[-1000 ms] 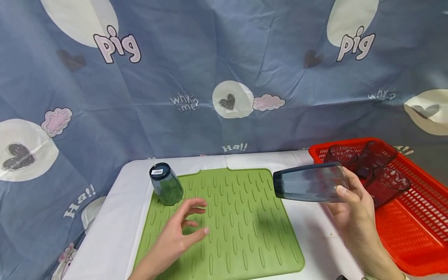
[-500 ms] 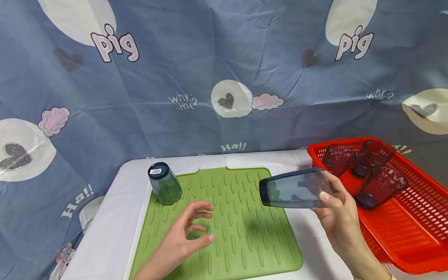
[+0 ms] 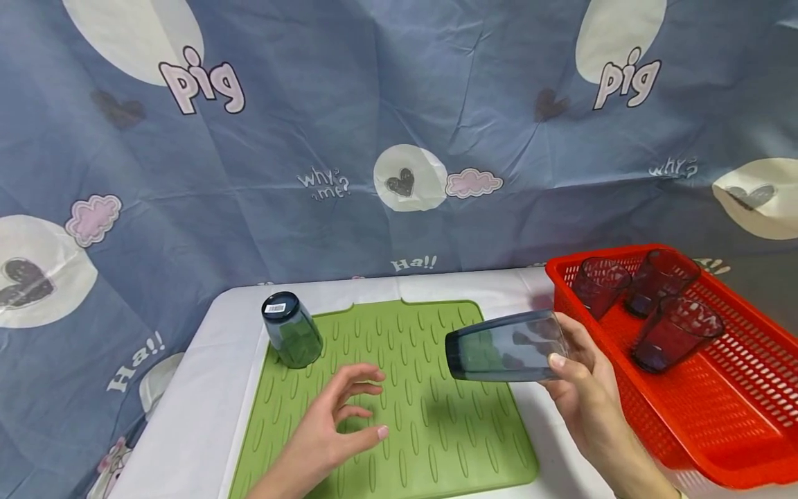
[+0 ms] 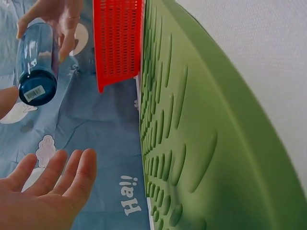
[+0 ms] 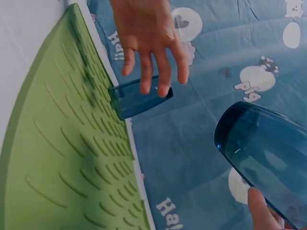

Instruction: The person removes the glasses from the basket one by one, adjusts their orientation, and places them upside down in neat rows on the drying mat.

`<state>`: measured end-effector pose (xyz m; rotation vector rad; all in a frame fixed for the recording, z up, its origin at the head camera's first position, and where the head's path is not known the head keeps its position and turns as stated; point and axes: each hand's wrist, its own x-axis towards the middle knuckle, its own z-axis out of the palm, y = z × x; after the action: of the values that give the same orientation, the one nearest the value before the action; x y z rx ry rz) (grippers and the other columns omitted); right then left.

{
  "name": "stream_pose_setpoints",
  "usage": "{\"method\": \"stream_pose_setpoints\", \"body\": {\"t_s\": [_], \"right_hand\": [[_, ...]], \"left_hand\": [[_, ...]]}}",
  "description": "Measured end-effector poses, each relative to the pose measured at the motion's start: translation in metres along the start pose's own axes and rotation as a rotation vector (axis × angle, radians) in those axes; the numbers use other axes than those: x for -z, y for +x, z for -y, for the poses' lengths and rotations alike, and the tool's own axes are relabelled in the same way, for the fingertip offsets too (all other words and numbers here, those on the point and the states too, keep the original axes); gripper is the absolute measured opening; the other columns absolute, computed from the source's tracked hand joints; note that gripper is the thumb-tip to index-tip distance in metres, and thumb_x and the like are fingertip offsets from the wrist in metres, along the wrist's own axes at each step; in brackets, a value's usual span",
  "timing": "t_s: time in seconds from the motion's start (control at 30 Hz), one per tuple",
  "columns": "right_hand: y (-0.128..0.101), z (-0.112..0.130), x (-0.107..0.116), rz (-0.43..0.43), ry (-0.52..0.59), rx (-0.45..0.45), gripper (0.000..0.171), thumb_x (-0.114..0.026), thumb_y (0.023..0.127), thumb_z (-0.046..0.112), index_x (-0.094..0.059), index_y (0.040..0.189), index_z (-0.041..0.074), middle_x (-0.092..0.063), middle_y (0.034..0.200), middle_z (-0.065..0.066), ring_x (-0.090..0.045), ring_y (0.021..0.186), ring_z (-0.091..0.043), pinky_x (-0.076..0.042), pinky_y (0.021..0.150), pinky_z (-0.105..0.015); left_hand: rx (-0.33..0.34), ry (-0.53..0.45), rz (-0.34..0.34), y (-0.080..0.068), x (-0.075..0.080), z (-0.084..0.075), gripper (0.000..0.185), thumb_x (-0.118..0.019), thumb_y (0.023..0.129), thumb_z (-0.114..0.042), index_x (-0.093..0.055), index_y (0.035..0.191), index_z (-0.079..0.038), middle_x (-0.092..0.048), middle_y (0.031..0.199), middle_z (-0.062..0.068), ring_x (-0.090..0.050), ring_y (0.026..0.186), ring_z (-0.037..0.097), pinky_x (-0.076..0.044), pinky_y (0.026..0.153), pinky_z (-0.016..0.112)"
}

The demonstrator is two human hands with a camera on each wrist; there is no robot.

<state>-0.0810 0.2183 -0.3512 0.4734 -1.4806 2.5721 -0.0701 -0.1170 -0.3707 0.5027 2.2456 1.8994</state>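
White-covered table [image 3: 199,416]. Green ribbed mat [image 3: 430,430] lies flat on it, covering the middle from near the back edge to the front edge. Red perforated basket [image 3: 736,416] sits at the right edge, just beside the mat, overhanging the table's right side. Bare white strips along the left and back edges.

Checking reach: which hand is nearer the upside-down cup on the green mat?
Left. The left hand hovers open just in front of the upside-down cup; the right hand holds another cup farther right.
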Motion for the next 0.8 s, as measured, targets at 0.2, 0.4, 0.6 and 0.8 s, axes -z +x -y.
{"method": "stream_pose_setpoints", "body": {"t_s": [0.2,0.4,0.6,0.8], "right_hand": [[-0.003,-0.006,-0.002,-0.030,-0.021,-0.034,0.047,-0.043,0.092,-0.003,-0.049,0.138,0.009,-0.055,0.125,-0.007,-0.058,0.105,-0.017,-0.057,0.082,-0.031],[-0.005,-0.012,-0.003,-0.026,-0.017,-0.059,0.049,-0.048,0.090,-0.006,-0.051,0.137,0.008,-0.058,0.120,-0.009,-0.061,0.098,-0.018,-0.058,0.079,-0.031],[-0.006,-0.016,-0.006,0.019,-0.050,-0.076,0.050,-0.049,0.089,-0.008,-0.051,0.136,0.010,-0.058,0.120,-0.007,-0.061,0.099,-0.017,-0.057,0.080,-0.030],[-0.007,-0.020,-0.009,0.044,-0.034,-0.081,0.050,-0.048,0.089,-0.009,-0.049,0.135,0.009,-0.057,0.119,-0.007,-0.060,0.099,-0.017,-0.057,0.079,-0.029]], "left_hand": [[0.037,-0.012,0.011,0.001,-0.005,-0.001,0.065,-0.081,0.081,-0.013,-0.048,0.136,-0.024,-0.053,0.134,0.000,-0.050,0.124,0.029,-0.049,0.097,0.036],[0.073,-0.036,0.014,0.002,-0.009,-0.001,0.066,-0.082,0.080,-0.013,-0.049,0.135,-0.025,-0.054,0.133,-0.001,-0.050,0.124,0.030,-0.049,0.096,0.035],[0.085,-0.042,0.012,0.000,-0.009,0.001,0.068,-0.083,0.078,-0.013,-0.048,0.136,-0.024,-0.054,0.133,-0.001,-0.050,0.124,0.028,-0.049,0.096,0.035],[0.089,-0.106,0.028,0.001,-0.012,0.003,0.066,-0.082,0.079,-0.009,-0.049,0.135,-0.021,-0.051,0.136,0.005,-0.049,0.125,0.033,-0.050,0.096,0.036]]}}
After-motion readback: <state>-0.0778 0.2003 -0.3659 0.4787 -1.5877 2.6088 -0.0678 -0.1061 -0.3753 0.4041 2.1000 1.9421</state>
